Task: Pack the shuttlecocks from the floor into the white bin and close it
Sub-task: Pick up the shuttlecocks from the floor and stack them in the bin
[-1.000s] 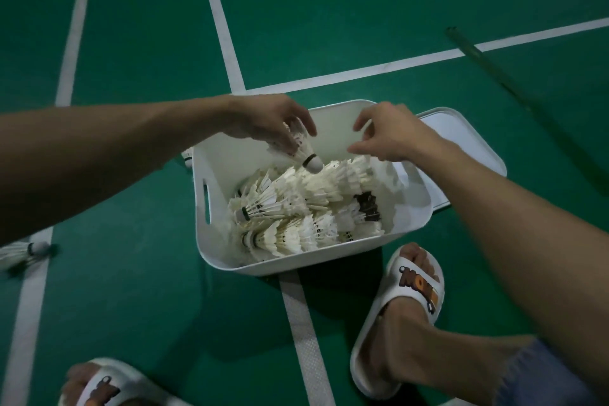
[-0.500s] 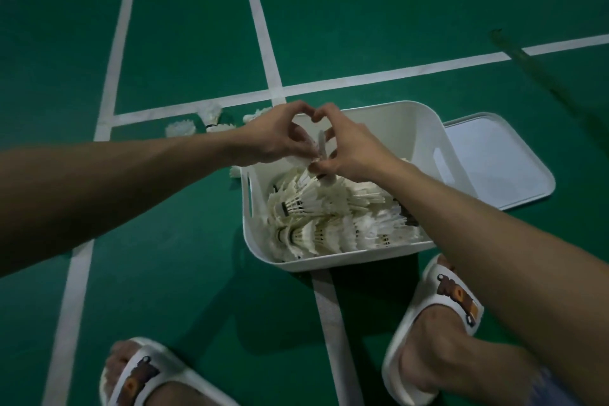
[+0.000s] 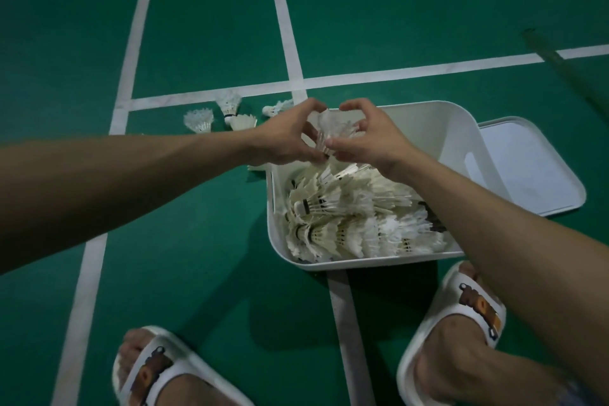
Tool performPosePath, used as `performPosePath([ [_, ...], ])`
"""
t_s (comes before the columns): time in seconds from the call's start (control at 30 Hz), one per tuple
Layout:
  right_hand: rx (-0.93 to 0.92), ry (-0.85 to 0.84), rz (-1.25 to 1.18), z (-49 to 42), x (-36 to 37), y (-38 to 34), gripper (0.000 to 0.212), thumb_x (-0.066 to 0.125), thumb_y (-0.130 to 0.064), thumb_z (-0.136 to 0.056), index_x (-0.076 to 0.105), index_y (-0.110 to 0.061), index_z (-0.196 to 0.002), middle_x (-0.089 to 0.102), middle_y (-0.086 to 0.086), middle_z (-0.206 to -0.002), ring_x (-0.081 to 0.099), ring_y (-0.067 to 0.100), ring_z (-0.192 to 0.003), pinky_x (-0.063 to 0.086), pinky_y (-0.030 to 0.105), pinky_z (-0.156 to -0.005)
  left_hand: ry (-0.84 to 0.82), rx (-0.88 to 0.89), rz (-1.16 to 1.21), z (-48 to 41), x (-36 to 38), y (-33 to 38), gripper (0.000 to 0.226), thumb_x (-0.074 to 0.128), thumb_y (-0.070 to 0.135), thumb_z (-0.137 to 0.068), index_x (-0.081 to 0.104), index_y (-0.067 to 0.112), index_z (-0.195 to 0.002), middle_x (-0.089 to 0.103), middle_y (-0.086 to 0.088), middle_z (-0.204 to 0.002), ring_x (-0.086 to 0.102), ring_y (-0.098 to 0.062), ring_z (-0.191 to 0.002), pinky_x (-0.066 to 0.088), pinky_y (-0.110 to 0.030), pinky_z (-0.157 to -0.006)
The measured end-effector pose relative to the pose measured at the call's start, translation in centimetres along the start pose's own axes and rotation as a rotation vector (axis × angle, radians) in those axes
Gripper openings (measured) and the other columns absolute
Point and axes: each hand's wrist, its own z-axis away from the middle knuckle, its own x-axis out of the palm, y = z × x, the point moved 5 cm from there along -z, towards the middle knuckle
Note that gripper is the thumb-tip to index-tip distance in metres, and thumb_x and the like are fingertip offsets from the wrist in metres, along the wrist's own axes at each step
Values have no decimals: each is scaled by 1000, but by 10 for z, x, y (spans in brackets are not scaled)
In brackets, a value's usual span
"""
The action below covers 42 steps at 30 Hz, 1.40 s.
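Note:
The white bin (image 3: pixel 438 128) sits open on the green floor, holding rows of several stacked white shuttlecocks (image 3: pixel 349 221). Over its far left corner my left hand (image 3: pixel 283 138) and my right hand (image 3: pixel 369 138) meet, both pinching one white shuttlecock (image 3: pixel 331 128) between them, feathers up. Several loose shuttlecocks (image 3: pixel 227 114) lie on the floor just left of my left hand, near a white court line. The bin's flat white lid (image 3: pixel 534 168) rests on the floor against the bin's right side.
My two feet in white slippers stand near the bottom, the right one (image 3: pixel 461 316) touching the bin's near right corner, the left one (image 3: pixel 155 369) further left. White court lines cross the floor. A dark pole-like shape (image 3: pixel 566 69) lies at the far right.
My right hand has joined my left on the shuttlecock that the left held alone a second ago. The view has shifted, bringing loose shuttlecocks on the floor into sight.

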Motion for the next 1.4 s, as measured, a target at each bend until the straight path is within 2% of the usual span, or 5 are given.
performPosePath([
  [0.2, -168, -115, 397, -1, -5, -10, 86, 83, -24, -71, 38, -42, -142, 46, -1, -138, 57, 13, -110, 56, 34, -83, -18, 159, -425, 3, -6, 4, 88, 77, 9, -77, 24, 25, -144, 62, -4, -115, 65, -16, -87, 49, -26, -77],
  [0.37, -169, -157, 480, -3, 1, -8, 79, 86, -24, -68, 46, -38, -134, 55, -1, -124, 63, 10, -97, 57, 36, -85, -40, 151, -494, 0, -8, -3, 74, 77, 10, -77, 36, 18, -138, 65, -6, -120, 62, -13, -87, 46, -25, -78],
  [0.6, -183, -145, 785, -10, 23, 2, 64, 84, -30, -71, 54, -25, -127, 56, 3, -125, 58, 17, -104, 49, 33, -91, 150, 373, -818, 12, -21, -4, 62, 67, 47, -83, 47, 17, -133, 45, -4, -140, 29, -23, -134, 27, -38, -111],
  [0.8, -152, -96, 937, -16, 52, 15, 69, 82, -36, -72, 49, -26, -132, 51, 3, -127, 51, 24, -115, 43, 36, -94, 147, 333, -706, 20, -30, -30, 88, 63, 58, -80, 27, 15, -147, 18, -6, -154, 16, -24, -140, 20, -40, -115],
  [1.4, -122, -121, 966, -30, 82, 24, 77, 86, -37, -67, 48, -23, -133, 55, 6, -128, 54, 26, -114, 47, 38, -96, 57, 270, -479, 27, -34, -71, 112, 46, 78, -66, 8, 20, -153, 7, 3, -158, 11, -17, -143, 15, -35, -115],
])
